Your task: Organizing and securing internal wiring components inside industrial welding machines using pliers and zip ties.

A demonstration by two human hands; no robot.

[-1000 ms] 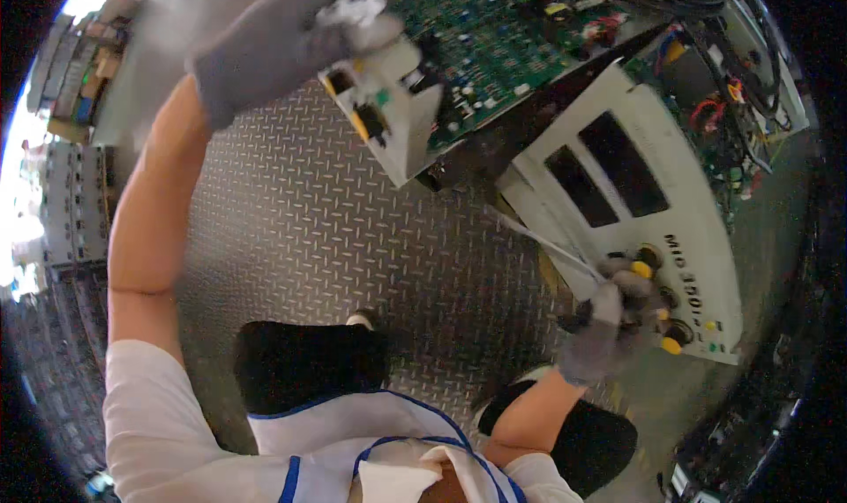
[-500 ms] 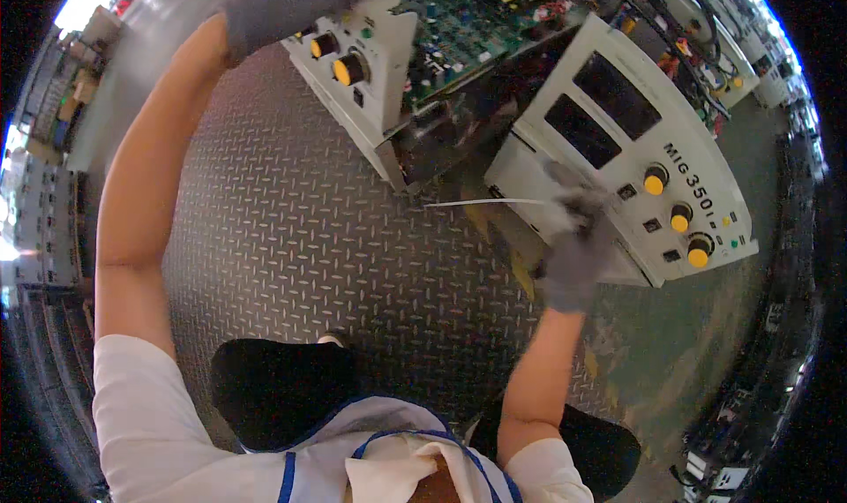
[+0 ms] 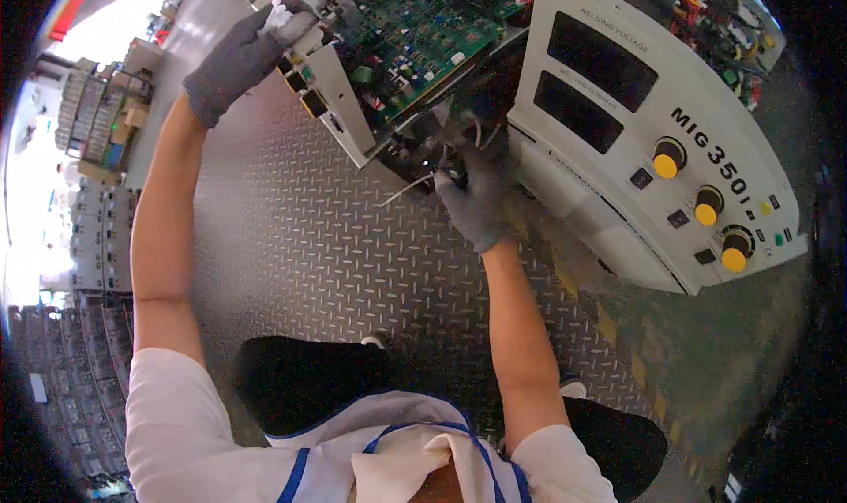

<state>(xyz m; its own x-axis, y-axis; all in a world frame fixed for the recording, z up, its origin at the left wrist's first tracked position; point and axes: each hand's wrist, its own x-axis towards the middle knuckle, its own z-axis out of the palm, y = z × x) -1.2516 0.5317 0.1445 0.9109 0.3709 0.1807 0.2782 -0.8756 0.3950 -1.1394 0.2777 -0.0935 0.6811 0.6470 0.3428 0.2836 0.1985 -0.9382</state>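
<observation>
My left hand [image 3: 243,62], in a grey glove, is closed around the upper edge of a light grey front panel [image 3: 340,101] with dark, yellow-capped knobs. Behind that panel lies a green circuit board [image 3: 423,40] full of small parts. My right hand [image 3: 476,198], also gloved in grey, is closed in the dark gap below the board's edge. A thin white strip [image 3: 406,188], like a cable tie, sticks out from its fingers to the left. Its fingertips are partly lost in shadow and blur.
Just right of my right hand stands a larger light grey machine panel [image 3: 635,141] with two dark displays and yellow-capped knobs. Loose wires [image 3: 697,26] show behind it. Patterned metal flooring [image 3: 291,238] lies beneath. Stacked dark parts [image 3: 75,388] stand at the far left.
My right hand has moved left and away from me, from the larger panel to the gap under the board, carrying the white strip. My left hand still grips its panel; the whole view has shifted.
</observation>
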